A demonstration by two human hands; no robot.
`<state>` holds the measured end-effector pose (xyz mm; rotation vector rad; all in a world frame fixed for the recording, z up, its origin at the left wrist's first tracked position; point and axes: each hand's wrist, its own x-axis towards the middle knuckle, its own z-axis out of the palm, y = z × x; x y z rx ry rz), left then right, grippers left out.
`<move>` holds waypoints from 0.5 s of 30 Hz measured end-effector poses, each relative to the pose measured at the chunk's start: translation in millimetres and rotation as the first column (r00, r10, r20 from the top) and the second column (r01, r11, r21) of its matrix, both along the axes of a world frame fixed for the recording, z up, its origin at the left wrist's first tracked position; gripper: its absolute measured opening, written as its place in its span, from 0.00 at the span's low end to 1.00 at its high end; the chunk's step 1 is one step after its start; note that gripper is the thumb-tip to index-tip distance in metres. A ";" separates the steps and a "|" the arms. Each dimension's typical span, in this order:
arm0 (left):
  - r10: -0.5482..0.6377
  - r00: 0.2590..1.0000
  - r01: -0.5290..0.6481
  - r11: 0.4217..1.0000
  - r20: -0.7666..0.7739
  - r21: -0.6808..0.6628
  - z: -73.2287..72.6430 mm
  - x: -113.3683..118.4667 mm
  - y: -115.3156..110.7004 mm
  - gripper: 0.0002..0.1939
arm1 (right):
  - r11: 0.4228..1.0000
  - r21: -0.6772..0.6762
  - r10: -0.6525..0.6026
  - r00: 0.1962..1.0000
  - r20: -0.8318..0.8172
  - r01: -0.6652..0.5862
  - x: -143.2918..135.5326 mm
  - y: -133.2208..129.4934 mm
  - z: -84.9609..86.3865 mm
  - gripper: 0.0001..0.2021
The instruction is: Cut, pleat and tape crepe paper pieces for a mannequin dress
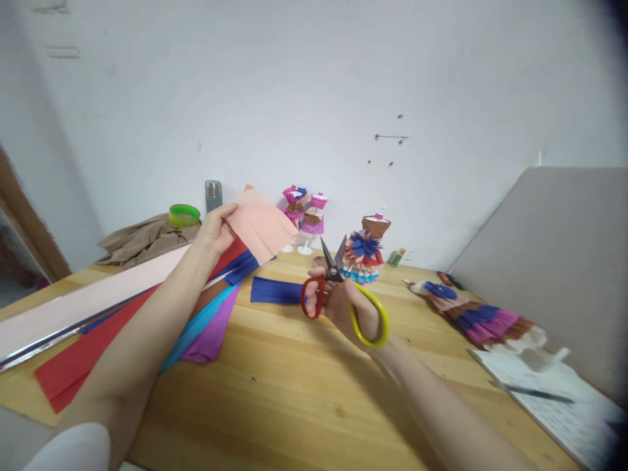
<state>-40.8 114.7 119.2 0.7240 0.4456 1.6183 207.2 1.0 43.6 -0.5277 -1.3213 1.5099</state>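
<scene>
Scissors [334, 271] gaping, dark-bladed, red-and-yellow-handled; hands [216, 229] pinching peach paper [263, 224], gripping handles.

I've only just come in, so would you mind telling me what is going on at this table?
The left hand holds up a peach paper piece. The right hand holds scissors with open blades, apart from the paper. Colored strips lie on the table, and small dressed forms stand near the wall.

Pale wall [294, 91], wooden table [294, 405], grey panel [564, 248]
</scene>
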 end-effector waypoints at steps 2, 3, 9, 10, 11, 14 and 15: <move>0.014 0.999 -0.011 0.997 0.046 -0.071 1.2 -1.3 0.3 0.14 | 0.991 -0.031 0.125 0.992 -0.032 -0.126 -3.1 -5.2 1.1 0.28; 0.010 0.998 -0.005 0.995 0.057 -0.100 0.6 -0.4 0.4 0.16 | 0.983 -0.033 0.177 0.983 -0.043 -0.179 -4.4 -7.0 0.9 0.28; -0.089 0.994 0.094 0.991 0.062 -0.092 -6.3 8.6 1.5 0.23 | 0.965 -0.049 0.255 0.966 -0.033 -0.256 -7.7 -10.1 -1.3 0.29; -0.102 0.993 0.106 0.992 0.055 -0.075 -6.8 9.2 1.5 0.23 | 0.965 -0.064 0.253 0.967 -0.032 -0.255 -7.6 -10.0 -1.3 0.29; -0.107 0.993 0.111 0.991 0.050 -0.069 -7.0 9.6 1.3 0.23 | 0.964 -0.078 0.252 0.967 -0.032 -0.254 -7.4 -9.8 -1.3 0.29; -0.119 0.992 0.122 0.991 0.047 -0.059 -6.9 11.5 -0.1 0.23 | 0.963 -0.107 0.247 0.969 -0.027 -0.248 -6.8 -9.1 -1.6 0.29; -0.133 0.990 0.135 0.989 0.047 -0.051 -6.7 12.5 -1.0 0.24 | 0.963 -0.112 0.243 0.970 -0.022 -0.244 -6.6 -8.9 -1.7 0.29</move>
